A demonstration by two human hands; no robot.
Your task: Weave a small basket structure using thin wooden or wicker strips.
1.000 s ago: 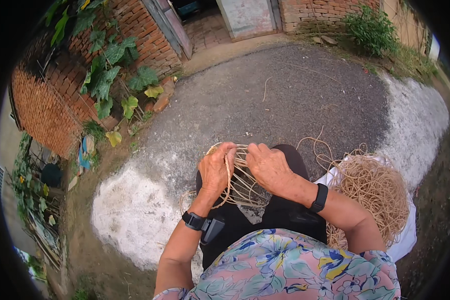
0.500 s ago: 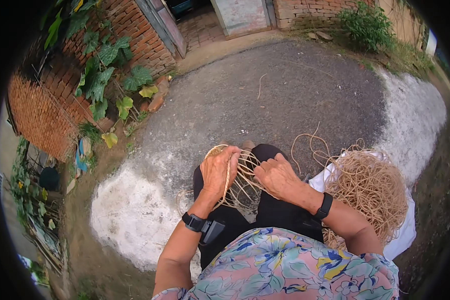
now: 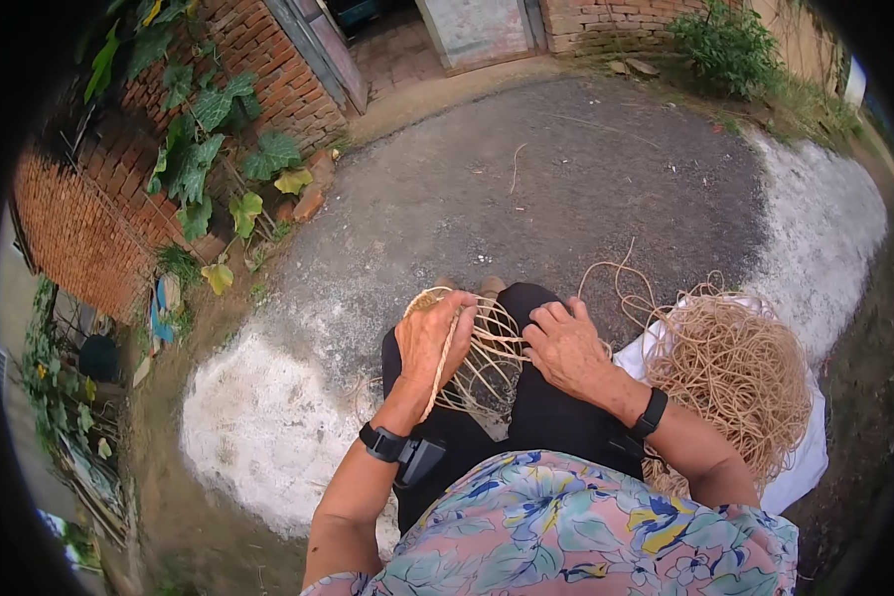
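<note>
The light tan cord work (image 3: 499,345), an open weave of thin strands with a braided edge, is in the middle of the frame, above your dark trousers (image 3: 556,427). Your left hand (image 3: 427,343) is curled closed around its left side, and the braided edge hangs down beside the palm. Your right hand (image 3: 563,350) is at the right end of the strands, its fingers half bent and a little spread; some strands reach its fingertips, but I cannot tell if they are pinched. The step in hand seems to be the arranging of strands by the right hand, while the left one holds the piece. The next move, I judge, calls for a firm left hold and one strand taken separately, without pulling the others. To the right, loose cord loops (image 3: 621,273) lie near a big tangled pile of cord (image 3: 735,372) on a white sheet (image 3: 810,462). Farther, dark paved ground (image 3: 606,189) extends toward a brick wall (image 3: 268,79) at the upper left.
</note>
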